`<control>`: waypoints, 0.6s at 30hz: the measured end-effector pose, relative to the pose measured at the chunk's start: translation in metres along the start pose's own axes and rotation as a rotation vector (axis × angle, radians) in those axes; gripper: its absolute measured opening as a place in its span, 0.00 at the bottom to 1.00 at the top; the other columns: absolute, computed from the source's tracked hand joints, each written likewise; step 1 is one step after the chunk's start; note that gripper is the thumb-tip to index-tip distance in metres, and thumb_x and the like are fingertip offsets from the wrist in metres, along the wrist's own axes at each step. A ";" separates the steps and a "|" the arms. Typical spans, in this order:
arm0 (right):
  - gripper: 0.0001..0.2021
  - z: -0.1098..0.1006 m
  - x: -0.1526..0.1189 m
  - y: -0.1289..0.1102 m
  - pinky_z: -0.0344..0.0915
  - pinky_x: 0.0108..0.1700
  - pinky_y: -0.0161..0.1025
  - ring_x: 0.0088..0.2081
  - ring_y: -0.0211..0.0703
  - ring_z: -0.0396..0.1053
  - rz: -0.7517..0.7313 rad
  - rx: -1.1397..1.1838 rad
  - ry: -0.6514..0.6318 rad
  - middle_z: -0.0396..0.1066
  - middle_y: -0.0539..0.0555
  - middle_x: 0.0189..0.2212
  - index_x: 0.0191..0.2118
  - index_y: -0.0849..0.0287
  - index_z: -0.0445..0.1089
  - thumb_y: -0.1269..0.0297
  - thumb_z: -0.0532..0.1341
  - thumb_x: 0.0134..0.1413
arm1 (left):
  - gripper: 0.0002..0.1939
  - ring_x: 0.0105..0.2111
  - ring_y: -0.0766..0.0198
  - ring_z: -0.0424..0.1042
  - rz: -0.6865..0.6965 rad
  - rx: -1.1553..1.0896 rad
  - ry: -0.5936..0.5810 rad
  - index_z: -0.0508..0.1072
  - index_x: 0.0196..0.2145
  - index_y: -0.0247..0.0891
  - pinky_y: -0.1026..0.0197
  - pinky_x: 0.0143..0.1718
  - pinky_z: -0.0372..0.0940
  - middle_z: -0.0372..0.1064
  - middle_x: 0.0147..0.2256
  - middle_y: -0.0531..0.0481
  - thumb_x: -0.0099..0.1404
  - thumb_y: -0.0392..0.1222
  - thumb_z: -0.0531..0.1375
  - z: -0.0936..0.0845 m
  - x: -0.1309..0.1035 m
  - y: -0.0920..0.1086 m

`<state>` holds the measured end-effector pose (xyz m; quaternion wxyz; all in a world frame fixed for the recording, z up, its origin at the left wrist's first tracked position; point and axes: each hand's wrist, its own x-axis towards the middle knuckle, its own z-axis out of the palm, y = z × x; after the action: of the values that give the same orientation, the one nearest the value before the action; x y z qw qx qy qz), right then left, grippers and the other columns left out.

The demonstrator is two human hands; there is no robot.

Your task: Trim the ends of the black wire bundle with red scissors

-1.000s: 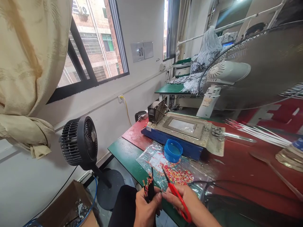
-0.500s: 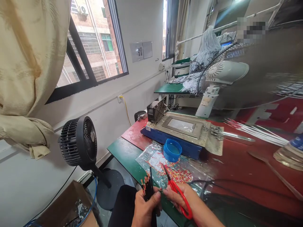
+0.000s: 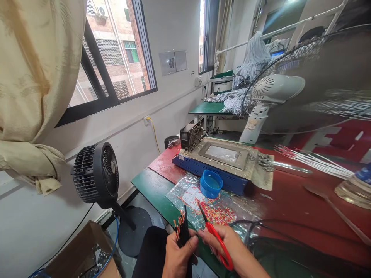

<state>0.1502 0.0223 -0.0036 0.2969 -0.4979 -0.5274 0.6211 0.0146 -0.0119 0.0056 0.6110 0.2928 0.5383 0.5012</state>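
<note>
A bundle of black cables (image 3: pixel 183 232) with orange-red stripped ends stands upright in my left hand (image 3: pixel 180 255), the fingers wrapped round it. Just to the right, my right hand (image 3: pixel 222 241) holds red-handled scissors (image 3: pixel 216 235), their dark blades pointing up and left. Its thumb and forefinger pinch close to the bundle; what lies between them is too small to make out. Beyond both hands, a clear plastic sheet (image 3: pixel 185 185) bears many small red and yellow bits (image 3: pixel 218 214) and a round blue container (image 3: pixel 211 184).
Behind the container sits a blue-sided heated machine (image 3: pixel 208 168) with a small black fan (image 3: pixel 191 136). Black cables (image 3: pixel 290 247) lie on the red table at right, near a spatula (image 3: pixel 327 199) and a clear bottle (image 3: pixel 355 189). A floor fan (image 3: pixel 97 173) and a cardboard box (image 3: pixel 84 251) are at left.
The scissors have tilted slightly and their blade tip has shifted a little left. Both hands keep nearly the same places, with the left slightly further right.
</note>
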 end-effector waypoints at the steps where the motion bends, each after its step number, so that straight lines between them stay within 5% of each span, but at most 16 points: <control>1: 0.26 0.000 0.000 0.000 0.45 0.16 0.29 0.13 0.29 0.51 -0.008 -0.009 0.001 0.53 0.43 0.11 0.19 0.59 0.58 0.38 0.58 0.38 | 0.23 0.12 0.76 0.54 0.007 -0.001 0.000 0.70 0.26 0.30 0.66 0.15 0.45 0.60 0.13 0.56 0.40 0.53 0.66 0.000 0.000 -0.001; 18: 0.26 -0.002 0.002 0.000 0.46 0.16 0.30 0.13 0.30 0.50 0.007 0.027 -0.038 0.52 0.42 0.11 0.19 0.58 0.56 0.36 0.58 0.36 | 0.25 0.13 0.73 0.57 -0.017 -0.051 0.003 0.72 0.25 0.30 0.65 0.15 0.49 0.63 0.13 0.53 0.35 0.53 0.68 -0.002 0.003 0.003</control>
<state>0.1517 0.0251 -0.0043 0.2914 -0.4839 -0.5227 0.6385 0.0120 -0.0087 0.0066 0.6216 0.2717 0.5287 0.5102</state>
